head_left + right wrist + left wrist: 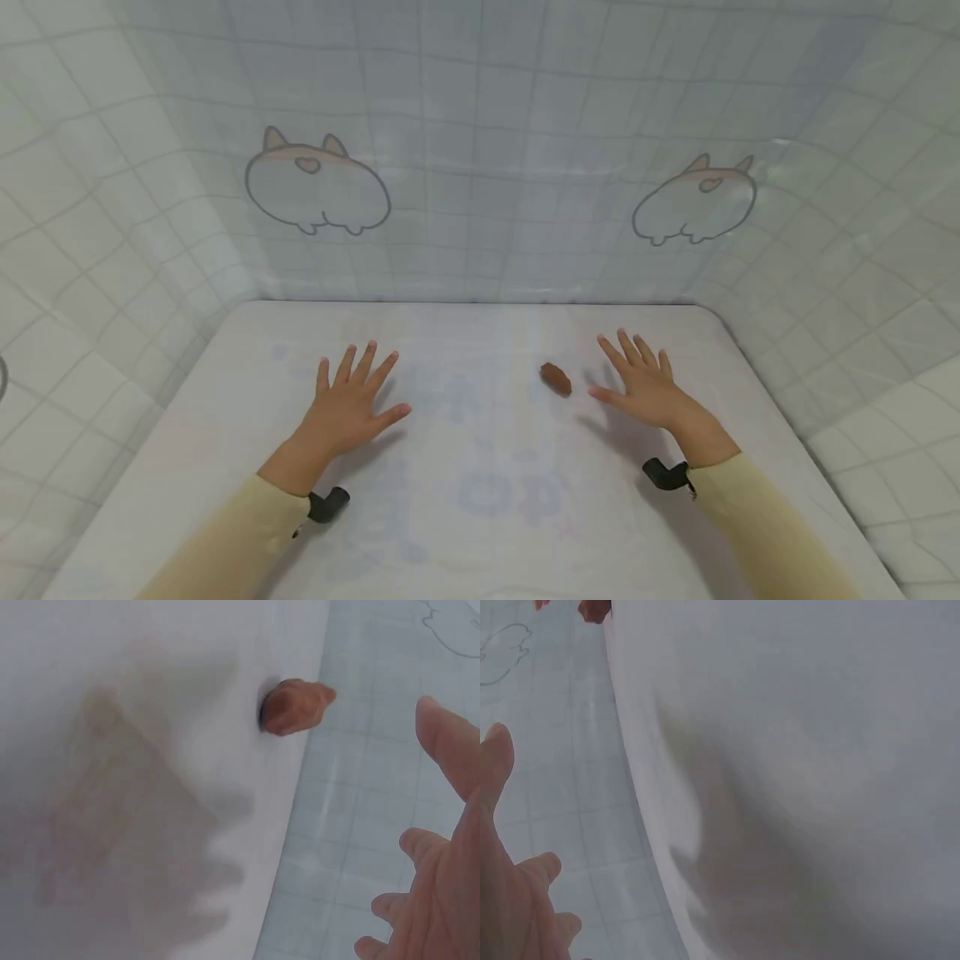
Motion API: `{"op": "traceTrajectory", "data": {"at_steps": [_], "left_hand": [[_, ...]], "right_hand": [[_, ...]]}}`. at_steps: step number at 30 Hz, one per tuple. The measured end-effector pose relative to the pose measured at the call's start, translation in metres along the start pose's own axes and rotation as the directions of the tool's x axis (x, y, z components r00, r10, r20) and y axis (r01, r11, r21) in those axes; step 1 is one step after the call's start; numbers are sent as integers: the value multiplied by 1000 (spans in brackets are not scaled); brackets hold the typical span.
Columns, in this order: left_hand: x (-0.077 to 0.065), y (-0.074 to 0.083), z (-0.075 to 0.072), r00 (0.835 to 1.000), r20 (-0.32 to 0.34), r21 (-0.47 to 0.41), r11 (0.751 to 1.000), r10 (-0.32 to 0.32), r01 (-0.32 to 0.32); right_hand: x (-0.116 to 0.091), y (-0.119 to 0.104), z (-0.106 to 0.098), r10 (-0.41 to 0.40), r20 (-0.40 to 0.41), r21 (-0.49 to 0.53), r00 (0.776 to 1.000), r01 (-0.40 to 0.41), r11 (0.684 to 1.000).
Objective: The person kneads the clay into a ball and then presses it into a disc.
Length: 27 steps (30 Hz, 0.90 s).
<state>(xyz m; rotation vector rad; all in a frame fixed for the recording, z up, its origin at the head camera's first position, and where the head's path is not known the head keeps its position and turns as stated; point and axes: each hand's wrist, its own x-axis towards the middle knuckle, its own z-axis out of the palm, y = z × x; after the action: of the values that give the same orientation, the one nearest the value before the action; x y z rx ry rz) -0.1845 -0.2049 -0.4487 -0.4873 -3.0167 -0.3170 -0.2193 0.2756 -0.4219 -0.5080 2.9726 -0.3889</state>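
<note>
A small reddish-brown, lumpy oblong piece [556, 379] lies on the white table right of its middle; its exact kind cannot be told. My right hand [643, 390] hovers just to the right of it, fingers spread and palm down, thumb tip nearest the piece. In the right wrist view the brown piece [294, 707] sits left of the thumb, apart from it. My left hand [348, 414] is held over the left half of the table with its fingers spread, holding nothing. The left wrist view shows part of that hand [514, 900] and its shadow.
The white table top [480, 333] carries faint bluish printing. Grid-patterned curtains [480, 167] with cartoon animal drawings stand behind it and along both sides. A small black device [327, 505] is strapped at the left wrist, another black device [665, 474] at the right.
</note>
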Motion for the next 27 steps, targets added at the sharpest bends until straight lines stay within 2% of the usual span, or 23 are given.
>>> {"op": "traceTrajectory", "data": {"at_steps": [4, 11, 20, 27], "left_hand": [[3, 7, 2, 1000, 14, 1, 1000, 6, -6], [8, 13, 12, 1000, -18, -58, 998, 24, -25], [15, 25, 17, 999, 36, -95, 995, 5, -1], [17, 34, 18, 998, 64, -124, 992, 0, 7]], "right_hand": [[4, -7, 1, -12, -2, 25, 1000, 12, 1000], [11, -13, 7, -43, -9, 59, 999, 43, 997], [20, -25, 16, -84, 3, 132, 996, 83, 988], [28, -32, 22, -121, 12, 126, 993, 118, 985]]}}
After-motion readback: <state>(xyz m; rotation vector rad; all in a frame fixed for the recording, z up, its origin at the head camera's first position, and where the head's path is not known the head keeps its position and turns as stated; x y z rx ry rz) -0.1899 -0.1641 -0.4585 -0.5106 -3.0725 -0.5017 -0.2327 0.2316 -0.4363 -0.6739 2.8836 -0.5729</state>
